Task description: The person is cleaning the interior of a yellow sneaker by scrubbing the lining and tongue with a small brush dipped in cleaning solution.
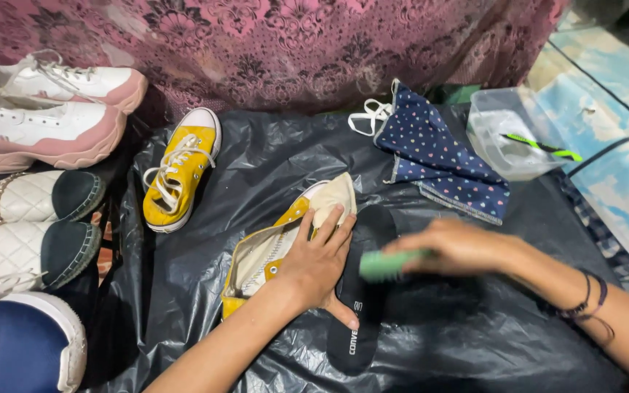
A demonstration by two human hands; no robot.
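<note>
Blurring right hand (460, 246) hides green brush (387, 264).

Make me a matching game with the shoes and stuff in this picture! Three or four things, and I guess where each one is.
Things:
1. laced yellow sneaker
2. black insole
3. dotted blue cloth
4. clear plastic tub

Places:
A. under the green brush
B. far right, holding a green-handled tool
C. alone, left of the unlaced shoe
D. between the tub and the shoes

Pairs: 1-C, 2-A, 3-D, 4-B
</note>
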